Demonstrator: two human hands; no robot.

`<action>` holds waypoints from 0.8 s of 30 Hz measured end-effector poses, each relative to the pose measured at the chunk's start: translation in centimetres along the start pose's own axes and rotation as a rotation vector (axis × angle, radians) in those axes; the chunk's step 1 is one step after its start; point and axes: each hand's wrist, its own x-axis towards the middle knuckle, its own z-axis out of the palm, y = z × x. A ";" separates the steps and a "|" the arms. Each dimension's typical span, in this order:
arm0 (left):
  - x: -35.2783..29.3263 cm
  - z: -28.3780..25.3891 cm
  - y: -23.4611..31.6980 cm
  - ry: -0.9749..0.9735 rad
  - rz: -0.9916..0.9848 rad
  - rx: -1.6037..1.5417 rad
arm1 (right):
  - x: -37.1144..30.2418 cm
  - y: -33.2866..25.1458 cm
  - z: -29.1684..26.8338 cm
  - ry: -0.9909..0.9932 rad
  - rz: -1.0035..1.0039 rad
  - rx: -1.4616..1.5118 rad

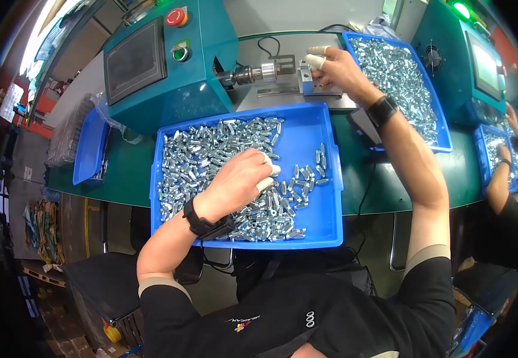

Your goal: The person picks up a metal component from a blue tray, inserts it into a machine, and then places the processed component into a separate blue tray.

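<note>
My left hand [241,182], with pale finger cots on its fingertips, is down among small silvery metal sleeves [211,146] in a blue tray [313,230]. Its fingers are curled together, and whatever lies between them is hidden. Farther off, my right hand [338,70] is at the small metal fixture block [305,80] on the machine's bed. Two of its fingers, also in pale cots, point left above the block while the thumb side bends in at it. I cannot make out a part in its grasp. Facing the block is a round metal chuck [265,72] on a dark spindle.
A teal machine [202,36] with a dark screen [135,62] and a red stop button [176,17] stands behind the tray. Another blue tray [441,128] of metal parts lies beyond my right forearm. At far right, another person's arm [499,179] reaches into a smaller tray.
</note>
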 end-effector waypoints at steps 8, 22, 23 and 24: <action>2.2 -0.3 0.2 -0.167 0.068 0.217 | 0.4 -3.9 2.3 0.142 -0.126 -0.875; 3.3 -1.1 1.0 -0.146 -0.045 0.004 | -8.7 -2.3 -7.4 0.306 0.064 -1.028; 3.5 -1.3 1.1 -0.142 -0.055 0.001 | -9.6 -0.6 -9.2 0.384 0.010 -1.058; 4.4 -1.6 1.2 -0.078 -0.022 -0.011 | -10.6 0.7 -10.6 0.474 -0.036 -1.084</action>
